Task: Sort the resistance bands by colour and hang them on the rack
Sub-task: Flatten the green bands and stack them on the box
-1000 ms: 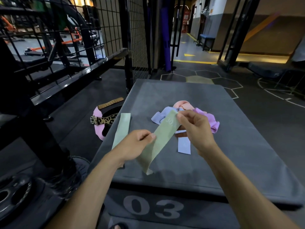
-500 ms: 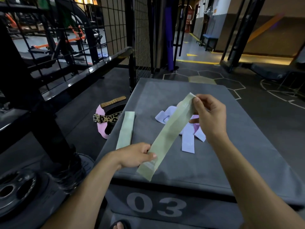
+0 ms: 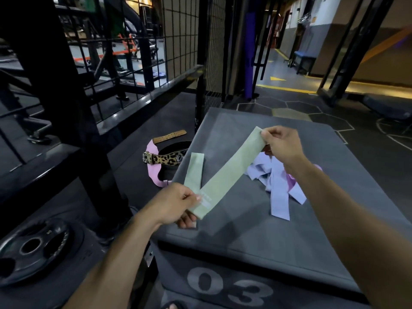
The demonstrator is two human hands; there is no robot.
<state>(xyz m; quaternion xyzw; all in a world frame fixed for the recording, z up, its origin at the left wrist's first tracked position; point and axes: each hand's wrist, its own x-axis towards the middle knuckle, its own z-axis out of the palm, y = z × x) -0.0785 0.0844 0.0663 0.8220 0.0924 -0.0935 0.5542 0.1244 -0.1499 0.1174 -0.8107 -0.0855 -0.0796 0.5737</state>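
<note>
- Left hand (image 3: 172, 202): fingers and thumb pinch the near end of a pale green band (image 3: 229, 172), close to its stitched seam.
- Right hand (image 3: 282, 144): fingers curled, pinching the far end of the same band.
- The pale green band is drawn out flat on a slant between both hands, held above the grey padded box (image 3: 256, 239) marked "03".
- A second green band (image 3: 194, 171) lies flat on the box top, at its left edge.
- A heap of lilac bands (image 3: 278, 192) lies on the box top under the right forearm; a purple-pink band (image 3: 291, 181) shows within it.
- On the floor left of the box: a leopard-print belt (image 3: 165, 159) on a pink belt (image 3: 153, 175).
- A weight plate (image 3: 33, 248) lies on the floor left of the box's near corner.
- A black wire-mesh rack (image 3: 138, 52) stands beyond the box to its left.
</note>
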